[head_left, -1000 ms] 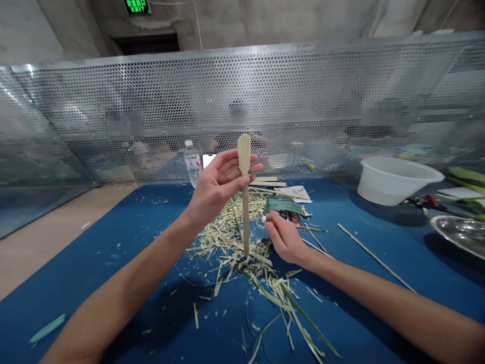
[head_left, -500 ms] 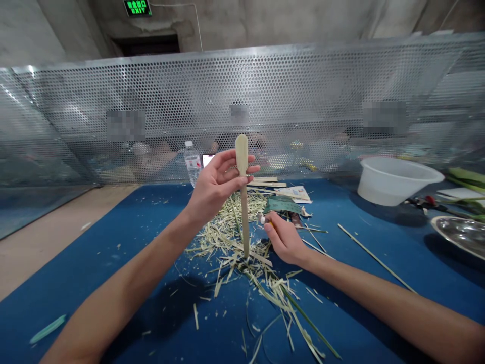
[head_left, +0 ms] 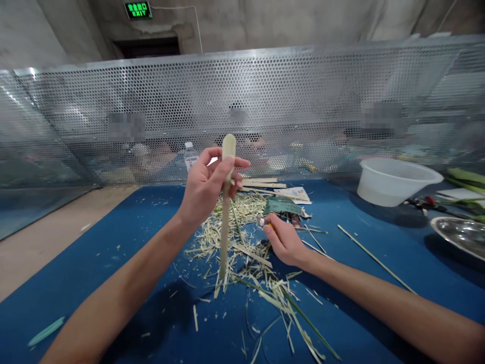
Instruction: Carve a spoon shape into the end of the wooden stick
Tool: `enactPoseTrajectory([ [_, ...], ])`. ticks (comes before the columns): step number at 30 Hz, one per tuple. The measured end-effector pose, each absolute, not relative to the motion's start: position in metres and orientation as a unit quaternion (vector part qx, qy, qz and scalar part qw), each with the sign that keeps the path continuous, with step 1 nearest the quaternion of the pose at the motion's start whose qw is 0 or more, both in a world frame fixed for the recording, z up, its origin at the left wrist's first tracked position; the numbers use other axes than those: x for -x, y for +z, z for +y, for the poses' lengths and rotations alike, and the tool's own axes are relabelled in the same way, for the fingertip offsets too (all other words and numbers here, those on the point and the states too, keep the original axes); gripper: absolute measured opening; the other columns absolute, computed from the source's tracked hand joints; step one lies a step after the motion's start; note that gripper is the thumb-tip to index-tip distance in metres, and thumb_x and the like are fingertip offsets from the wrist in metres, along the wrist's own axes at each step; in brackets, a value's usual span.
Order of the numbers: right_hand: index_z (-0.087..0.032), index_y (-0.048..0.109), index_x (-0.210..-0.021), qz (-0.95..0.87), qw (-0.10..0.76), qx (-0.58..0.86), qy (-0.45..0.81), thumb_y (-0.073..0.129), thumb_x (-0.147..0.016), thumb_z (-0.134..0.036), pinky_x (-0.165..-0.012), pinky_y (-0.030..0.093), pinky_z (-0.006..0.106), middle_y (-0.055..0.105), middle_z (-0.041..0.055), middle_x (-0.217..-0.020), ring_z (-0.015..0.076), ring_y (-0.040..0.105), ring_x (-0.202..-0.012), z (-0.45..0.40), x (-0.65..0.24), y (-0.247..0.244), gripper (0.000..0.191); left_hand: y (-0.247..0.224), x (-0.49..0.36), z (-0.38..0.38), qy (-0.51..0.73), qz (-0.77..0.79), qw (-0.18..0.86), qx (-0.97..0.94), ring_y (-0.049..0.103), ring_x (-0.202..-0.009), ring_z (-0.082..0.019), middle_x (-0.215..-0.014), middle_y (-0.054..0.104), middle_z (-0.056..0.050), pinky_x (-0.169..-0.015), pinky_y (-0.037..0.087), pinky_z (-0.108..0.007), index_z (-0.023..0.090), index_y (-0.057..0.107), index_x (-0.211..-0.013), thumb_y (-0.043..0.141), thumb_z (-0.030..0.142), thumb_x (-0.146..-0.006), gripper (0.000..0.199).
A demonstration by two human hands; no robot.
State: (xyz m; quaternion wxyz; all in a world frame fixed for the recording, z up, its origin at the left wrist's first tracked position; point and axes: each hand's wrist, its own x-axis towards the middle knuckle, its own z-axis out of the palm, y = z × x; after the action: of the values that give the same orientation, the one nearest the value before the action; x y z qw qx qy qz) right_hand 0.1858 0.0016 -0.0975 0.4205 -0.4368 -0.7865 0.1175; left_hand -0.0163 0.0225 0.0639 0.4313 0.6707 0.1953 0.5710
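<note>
Head view: bamboo stick [head_left: 225,227], wide end up, near-upright, in left hand's [head_left: 207,188] closed grip

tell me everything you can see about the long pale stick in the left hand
The stick is a long, narrow strip, pale straw in colour, looking like shaved cane or dried plant stem. Its top widens into a rounded paddle end. It stands slightly tilted, held near the top by the left hand, which alone touches it for certain. Its blurred lower end reaches over a pile of plant shreds; contact cannot be told.
</note>
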Motion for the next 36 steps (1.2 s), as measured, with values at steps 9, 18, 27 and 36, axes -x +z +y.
enactPoseTrajectory([
  [9, -0.024, 0.046, -0.094, -0.790, 0.436, 0.417, 0.112, 0.033, -0.103, -0.041, -0.062, 0.035, 0.030, 0.052, -0.0014, -0.075, 0.0157, 0.049, -0.063, 0.001, -0.187, -0.097, 0.023, 0.069, 0.018, 0.015, 0.507, 0.171, 0.420, -0.733, 0.036, -0.046, -0.005, -0.072, 0.059, 0.001, -0.043, 0.029, -0.023, 0.021, 0.043, -0.084, 0.044, 0.049, -0.099, 0.032],
  [18, -0.025, 0.043, -0.098, -0.774, 0.494, 0.384, 0.097, 0.031, -0.102, -0.042, -0.065, 0.036, 0.032, 0.051, -0.0009, -0.079, 0.0158, 0.047, -0.065, 0.005, -0.192, -0.102, 0.021, 0.045, 0.016, 0.025, 0.336, 0.170, 0.346, -0.859, 0.036, -0.056, -0.009, -0.070, 0.041, 0.003, -0.047, 0.031, -0.025, 0.019, 0.055, -0.112, 0.053, 0.036, -0.097, 0.023],
  [27, -0.025, 0.044, -0.095, -0.766, 0.500, 0.393, 0.092, 0.031, -0.100, -0.052, -0.065, 0.035, 0.034, 0.053, 0.0012, -0.081, 0.0174, 0.047, -0.069, 0.007, -0.197, -0.104, 0.030, 0.013, -0.001, 0.034, 0.180, 0.227, 0.180, -0.940, 0.028, -0.052, -0.009, -0.061, 0.034, 0.007, -0.049, 0.021, -0.027, 0.022, 0.039, -0.075, 0.062, 0.045, -0.087, 0.035],
  [36, -0.025, 0.044, -0.091, -0.778, 0.482, 0.395, 0.086, 0.029, -0.098, -0.057, -0.063, 0.035, 0.034, 0.054, 0.0024, -0.079, 0.0174, 0.047, -0.067, 0.007, -0.197, -0.103, 0.036, 0.000, -0.005, 0.041, 0.174, 0.212, 0.170, -0.947, 0.026, -0.047, -0.009, -0.052, 0.030, 0.008, -0.049, 0.015, -0.028, 0.023, 0.033, -0.068, 0.062, 0.053, -0.087, 0.047],
])
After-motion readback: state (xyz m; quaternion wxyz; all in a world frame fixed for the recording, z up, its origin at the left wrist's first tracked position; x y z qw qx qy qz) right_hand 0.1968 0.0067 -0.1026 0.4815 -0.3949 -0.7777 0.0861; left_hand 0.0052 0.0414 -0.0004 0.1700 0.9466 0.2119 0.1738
